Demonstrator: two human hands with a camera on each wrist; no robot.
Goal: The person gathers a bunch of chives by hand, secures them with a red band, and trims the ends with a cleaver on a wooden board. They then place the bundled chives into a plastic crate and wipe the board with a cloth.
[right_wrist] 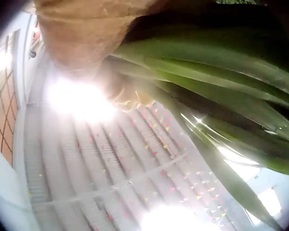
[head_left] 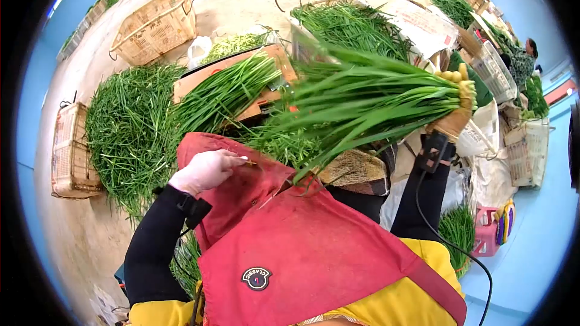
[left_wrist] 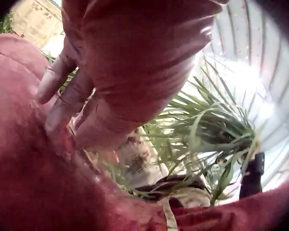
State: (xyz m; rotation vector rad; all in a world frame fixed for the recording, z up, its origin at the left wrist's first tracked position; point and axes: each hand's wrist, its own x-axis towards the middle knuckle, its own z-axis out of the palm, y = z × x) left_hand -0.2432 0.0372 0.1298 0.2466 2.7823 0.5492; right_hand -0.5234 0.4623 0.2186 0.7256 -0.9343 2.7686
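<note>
My right hand (head_left: 456, 118), in a tan glove, grips a large bunch of garlic chives (head_left: 374, 93) by its pale stem ends. The long green leaves fan leftward over the crops in front of me and are partly blurred. In the right wrist view, broad leaves (right_wrist: 216, 77) spread from beside the glove (right_wrist: 86, 33). My left hand (head_left: 208, 171), in a thin pale glove, is at the upper part of the red apron (head_left: 302, 247). In the left wrist view, its fingers (left_wrist: 70, 98) and thumb come together on a fold of the apron.
Cut chives (head_left: 229, 90) lie on a cardboard box (head_left: 184, 87) ahead. A big green heap (head_left: 130, 133) spreads at the left, beside a plastic crate (head_left: 75, 145). Another crate (head_left: 154, 27) stands farther back. At the right are a pink stool (head_left: 485, 229) and a white basket (head_left: 480, 130).
</note>
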